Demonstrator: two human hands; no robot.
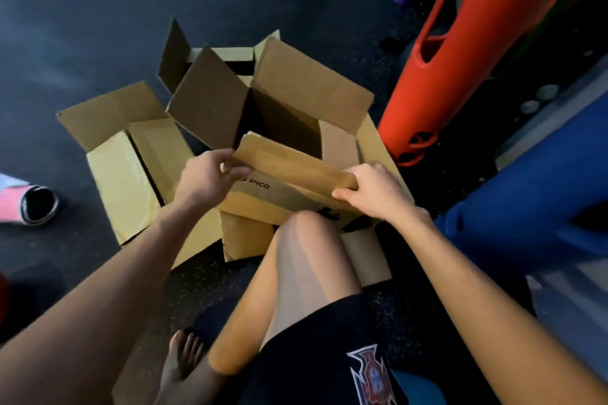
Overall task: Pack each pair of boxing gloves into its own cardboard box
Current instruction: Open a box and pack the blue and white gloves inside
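Three plain brown corrugated cardboard boxes stand open on the dark, speckled rubbery floor point(82, 26), clustered just past the person's bare knee point(306, 230). The nearest box point(329, 89), squarish with stiff, matte flaps, sits at the centre; its near flap point(289, 168) is a long rectangle whose long axis runs from 10 o'clock to 4 o'clock, and its outer face is printed "PICO". The left hand point(205, 179) pinches the flap's left end, thumb on the printed face and fingers curled over the edge; the right hand point(371, 191) is clamped on its right end, fingers folded over the top edge. The interior of this box is in shadow and its contents cannot be made out. A second box point(125, 168) lies just beside it at 9 o'clock, flaps splayed outward, and a third point(210, 57) stands behind at 11 o'clock, partly hidden. At 3 o'clock a smooth orange cylindrical bag point(460, 59) with cut-out handles leans upward, and a blue padded shape point(526, 200) lies near it. At the far 9 o'clock edge, a pink and black glove cuff point(29, 204) rests on the floor.
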